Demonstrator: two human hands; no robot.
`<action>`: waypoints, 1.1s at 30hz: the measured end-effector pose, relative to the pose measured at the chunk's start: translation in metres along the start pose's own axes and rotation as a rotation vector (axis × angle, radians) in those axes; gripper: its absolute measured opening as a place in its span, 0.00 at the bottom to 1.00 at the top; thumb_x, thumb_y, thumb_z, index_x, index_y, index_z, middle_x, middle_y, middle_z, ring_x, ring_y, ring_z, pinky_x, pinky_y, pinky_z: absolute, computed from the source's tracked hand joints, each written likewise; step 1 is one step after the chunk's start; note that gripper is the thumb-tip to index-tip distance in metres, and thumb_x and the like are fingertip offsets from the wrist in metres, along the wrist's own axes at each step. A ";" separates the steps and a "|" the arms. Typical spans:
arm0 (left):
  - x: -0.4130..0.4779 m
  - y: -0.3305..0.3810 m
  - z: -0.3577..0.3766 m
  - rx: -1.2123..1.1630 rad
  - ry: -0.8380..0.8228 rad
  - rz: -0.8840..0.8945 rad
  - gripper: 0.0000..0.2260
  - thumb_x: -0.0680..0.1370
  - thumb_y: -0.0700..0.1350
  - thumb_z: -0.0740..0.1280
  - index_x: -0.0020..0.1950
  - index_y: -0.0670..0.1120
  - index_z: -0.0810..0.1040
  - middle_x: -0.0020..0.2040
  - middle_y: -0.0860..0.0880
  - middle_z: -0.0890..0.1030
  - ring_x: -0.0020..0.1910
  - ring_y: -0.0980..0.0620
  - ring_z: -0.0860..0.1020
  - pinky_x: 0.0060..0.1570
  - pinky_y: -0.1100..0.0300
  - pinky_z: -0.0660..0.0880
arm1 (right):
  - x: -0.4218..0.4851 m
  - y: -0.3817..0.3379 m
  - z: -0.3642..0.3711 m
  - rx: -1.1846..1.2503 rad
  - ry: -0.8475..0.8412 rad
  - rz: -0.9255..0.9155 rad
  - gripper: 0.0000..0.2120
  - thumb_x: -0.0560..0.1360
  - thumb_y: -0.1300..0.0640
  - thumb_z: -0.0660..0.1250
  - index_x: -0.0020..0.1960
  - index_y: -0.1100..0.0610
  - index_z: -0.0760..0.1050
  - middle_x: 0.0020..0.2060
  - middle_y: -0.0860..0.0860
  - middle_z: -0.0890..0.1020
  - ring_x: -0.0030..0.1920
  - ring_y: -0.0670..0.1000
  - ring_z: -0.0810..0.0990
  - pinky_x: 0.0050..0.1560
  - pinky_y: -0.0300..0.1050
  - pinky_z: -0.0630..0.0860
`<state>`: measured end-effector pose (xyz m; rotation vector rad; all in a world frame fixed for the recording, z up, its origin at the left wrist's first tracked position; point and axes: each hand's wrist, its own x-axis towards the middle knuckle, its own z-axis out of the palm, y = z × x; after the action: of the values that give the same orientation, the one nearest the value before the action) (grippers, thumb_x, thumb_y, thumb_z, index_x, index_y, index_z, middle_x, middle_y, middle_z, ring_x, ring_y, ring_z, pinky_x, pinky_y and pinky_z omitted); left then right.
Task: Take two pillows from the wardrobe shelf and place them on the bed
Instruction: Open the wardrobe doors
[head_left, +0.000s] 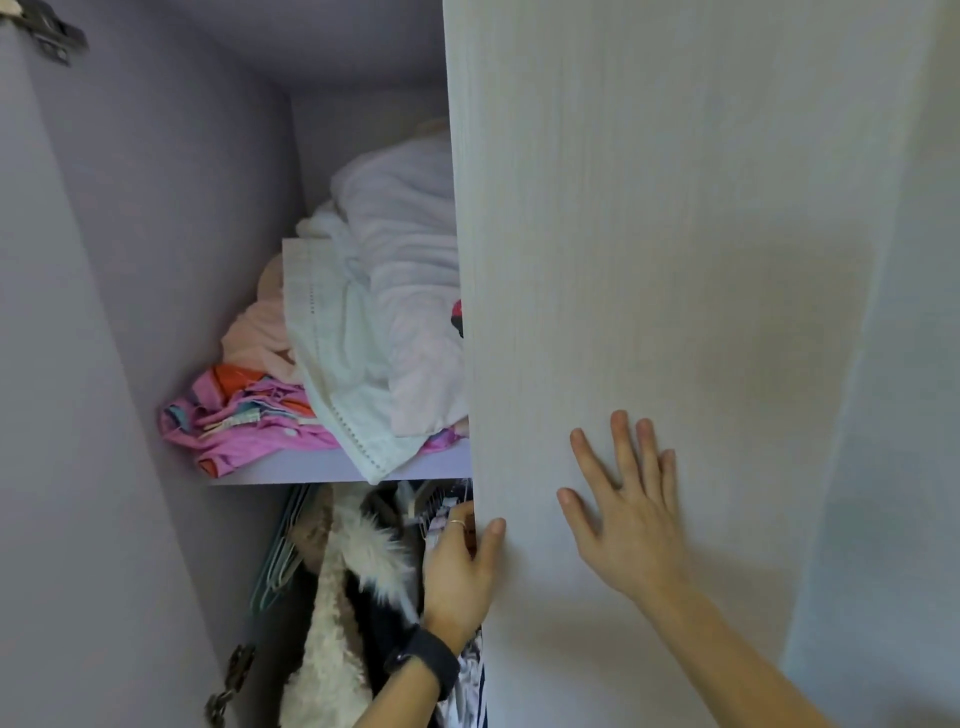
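Head view, left hand (457, 571) fingers (491, 540) gripping wardrobe door (675, 260) edge, pillows (410, 270) shelved above

My left hand (460, 566) grips door (675, 260) edge, thumb in front | right hand (626, 512) flat on door face, fingers spread | shelf (311, 470) holds white bedding (400, 270), pink clothes (244, 421) | coats (353, 582) hang below

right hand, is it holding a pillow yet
No, the right hand lies flat and open against the wardrobe door, with nothing in it.
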<state>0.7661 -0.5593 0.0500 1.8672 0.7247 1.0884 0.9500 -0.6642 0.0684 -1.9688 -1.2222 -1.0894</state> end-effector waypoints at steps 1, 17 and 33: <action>0.000 0.000 -0.001 -0.002 0.005 0.005 0.07 0.81 0.50 0.67 0.58 0.53 0.74 0.43 0.58 0.83 0.42 0.66 0.80 0.36 0.73 0.69 | 0.001 -0.001 -0.002 -0.018 -0.009 -0.001 0.33 0.80 0.37 0.55 0.82 0.44 0.51 0.83 0.54 0.47 0.82 0.60 0.46 0.79 0.58 0.39; -0.082 0.034 -0.056 -0.513 -0.497 -0.179 0.18 0.77 0.56 0.67 0.47 0.42 0.83 0.47 0.42 0.87 0.46 0.42 0.86 0.43 0.56 0.83 | -0.115 -0.059 -0.079 0.446 -0.034 0.354 0.30 0.83 0.43 0.57 0.82 0.43 0.52 0.82 0.46 0.49 0.82 0.48 0.49 0.77 0.34 0.50; -0.205 0.039 0.090 -0.449 -0.985 0.245 0.21 0.78 0.49 0.71 0.71 0.60 0.75 0.68 0.60 0.77 0.66 0.58 0.76 0.67 0.58 0.73 | -0.294 -0.078 -0.240 0.489 0.130 0.926 0.20 0.80 0.48 0.66 0.72 0.40 0.73 0.60 0.36 0.82 0.58 0.43 0.83 0.51 0.38 0.81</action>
<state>0.7547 -0.7738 -0.0233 1.8092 -0.2995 0.3034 0.7247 -0.9520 -0.0605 -1.7111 -0.3366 -0.3772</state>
